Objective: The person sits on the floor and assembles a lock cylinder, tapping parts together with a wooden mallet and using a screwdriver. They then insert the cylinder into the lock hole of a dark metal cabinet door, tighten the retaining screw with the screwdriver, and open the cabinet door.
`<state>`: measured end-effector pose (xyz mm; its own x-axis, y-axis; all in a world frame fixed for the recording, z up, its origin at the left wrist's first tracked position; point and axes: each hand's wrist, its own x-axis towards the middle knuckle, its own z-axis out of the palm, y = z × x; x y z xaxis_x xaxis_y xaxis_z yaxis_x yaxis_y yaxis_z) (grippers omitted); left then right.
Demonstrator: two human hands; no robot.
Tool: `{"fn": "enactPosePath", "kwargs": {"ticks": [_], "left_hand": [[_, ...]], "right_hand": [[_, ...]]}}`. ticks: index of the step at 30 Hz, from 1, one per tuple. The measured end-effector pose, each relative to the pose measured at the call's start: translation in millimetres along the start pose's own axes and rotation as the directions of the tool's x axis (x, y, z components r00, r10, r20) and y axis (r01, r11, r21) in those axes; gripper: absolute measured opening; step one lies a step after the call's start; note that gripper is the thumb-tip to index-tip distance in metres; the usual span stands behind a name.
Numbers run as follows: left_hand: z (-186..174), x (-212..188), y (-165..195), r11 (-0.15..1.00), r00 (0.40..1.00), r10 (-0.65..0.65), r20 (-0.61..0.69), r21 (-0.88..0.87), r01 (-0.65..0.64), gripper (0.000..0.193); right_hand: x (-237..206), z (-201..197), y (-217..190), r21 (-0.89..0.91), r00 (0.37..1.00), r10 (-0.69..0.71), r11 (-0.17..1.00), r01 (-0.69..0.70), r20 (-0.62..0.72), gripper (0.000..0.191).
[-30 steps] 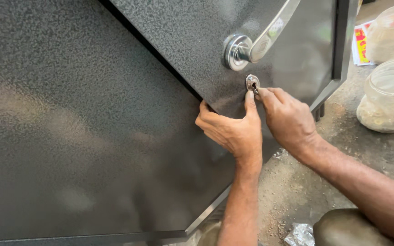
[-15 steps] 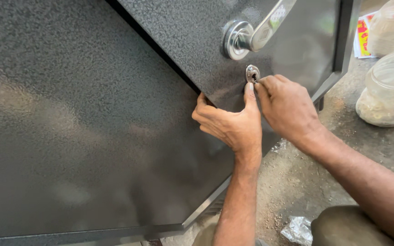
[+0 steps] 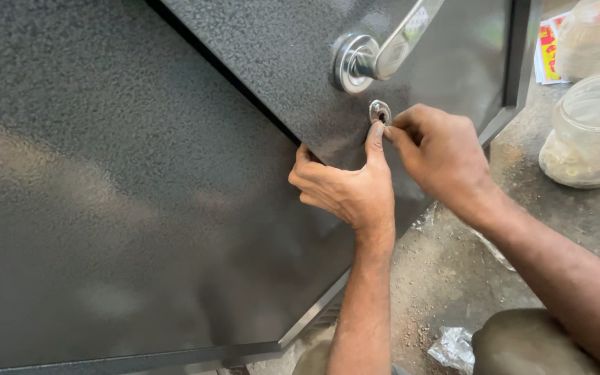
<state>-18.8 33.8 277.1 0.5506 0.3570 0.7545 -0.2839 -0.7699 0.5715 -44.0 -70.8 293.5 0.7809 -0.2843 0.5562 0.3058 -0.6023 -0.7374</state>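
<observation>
Dark grey textured metal door panel (image 3: 140, 208), lying tilted. Left hand (image 3: 345, 191) grips the panel's lower edge, forefinger stretched up to the small round silver keyhole plate (image 3: 380, 111). Right hand (image 3: 439, 149) pinched closed at that plate, just under the chrome lever handle (image 3: 376, 59). Clear plastic jar (image 3: 592, 132) on the concrete floor (image 3: 453, 278) near the panel's right edge.

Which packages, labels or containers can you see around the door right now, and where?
Printed paper pack: top right on the ground, flat, white with red and yellow.
Clear plastic jar: right edge, round, pale contents at the bottom.
Second clear container: top right corner, behind the jar, translucent.
Crumpled clear wrapper: bottom, on the dusty ground.
No screens or signs.
</observation>
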Motion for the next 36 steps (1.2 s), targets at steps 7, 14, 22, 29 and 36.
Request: {"fn": "enactPosePath", "kwargs": {"ticks": [7, 14, 22, 29, 36], "left_hand": [[1.2, -0.8, 0.7, 0.999, 0.999, -0.033, 0.018, 0.013, 0.032, 0.095], [-0.5, 1.2, 1.6, 1.0, 1.0, -0.023, 0.02, 0.017, 0.023, 0.095], [0.1, 0.4, 5.0, 0.998, 0.998, -0.056, 0.025, 0.036, 0.056, 0.096], [-2.1, 0.5, 6.9, 0.997, 0.997, -0.066, 0.025, 0.051, 0.065, 0.097], [2.0, -1.6, 4.5, 0.996, 0.997, -0.073, 0.033, 0.044, 0.071, 0.099]], "right_hand": [[-4.0, 9.7, 7.5, -0.225, 0.987, -0.152, 0.961, 0.158, 0.044, 0.013], [1.9, 6.1, 5.5, 0.027, 0.993, 0.103, 0.994, -0.105, 0.058, 0.015], [1.5, 12.2, 11.2, 0.017, 0.99, 0.124, 0.992, -0.125, 0.064, 0.019], [3.6, 8.0, 12.8, 0.413, 0.847, 0.464, 0.74, -0.531, 0.259, 0.021], [-13.1, 21.7, 15.8, -0.24, 0.988, -0.123, 0.966, 0.097, -0.098, 0.015]]}}
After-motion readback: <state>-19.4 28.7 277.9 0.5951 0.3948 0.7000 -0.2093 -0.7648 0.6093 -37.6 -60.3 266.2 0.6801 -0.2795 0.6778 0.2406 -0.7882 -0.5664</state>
